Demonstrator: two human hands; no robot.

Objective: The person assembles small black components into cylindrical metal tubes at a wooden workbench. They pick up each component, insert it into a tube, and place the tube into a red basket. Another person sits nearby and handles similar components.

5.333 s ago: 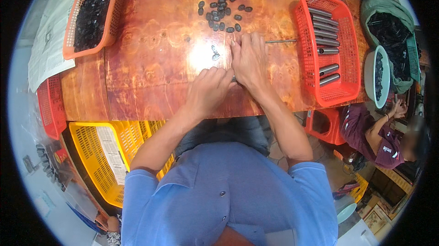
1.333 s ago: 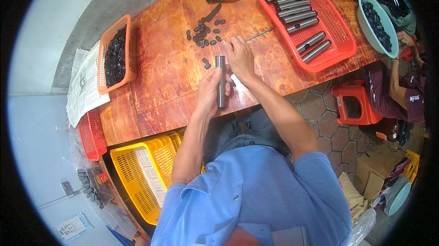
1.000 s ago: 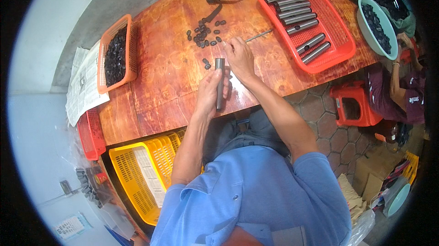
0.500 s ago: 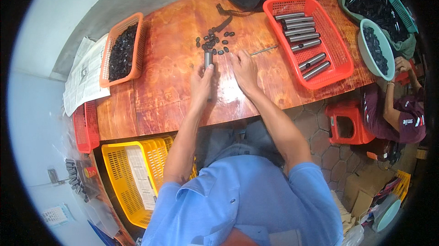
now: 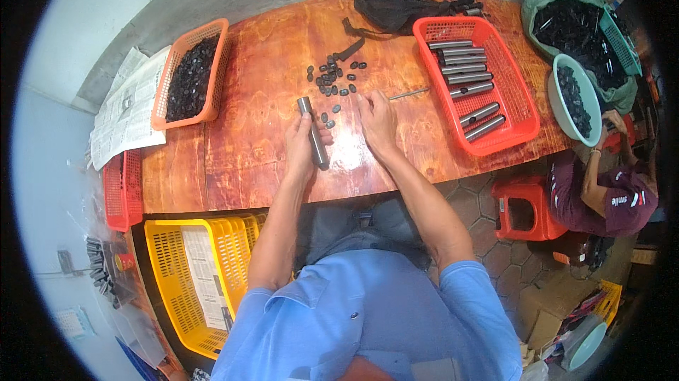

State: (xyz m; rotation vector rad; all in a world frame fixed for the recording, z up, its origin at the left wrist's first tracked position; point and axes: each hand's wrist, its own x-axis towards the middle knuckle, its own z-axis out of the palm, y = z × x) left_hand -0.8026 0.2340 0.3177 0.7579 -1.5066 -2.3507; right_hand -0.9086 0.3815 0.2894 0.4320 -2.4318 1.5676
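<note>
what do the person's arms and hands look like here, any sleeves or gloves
Both hands, the left hand and the right hand, are bare, with no gloves. No rings or watch can be made out. The forearms are bare up to short light blue sleeves of a buttoned shirt.

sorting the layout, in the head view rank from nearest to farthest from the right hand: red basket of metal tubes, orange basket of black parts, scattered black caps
From the right hand:
1. scattered black caps, just up and left of it.
2. red basket of metal tubes, to its right.
3. orange basket of black parts, far left, beyond the left hand.
</note>
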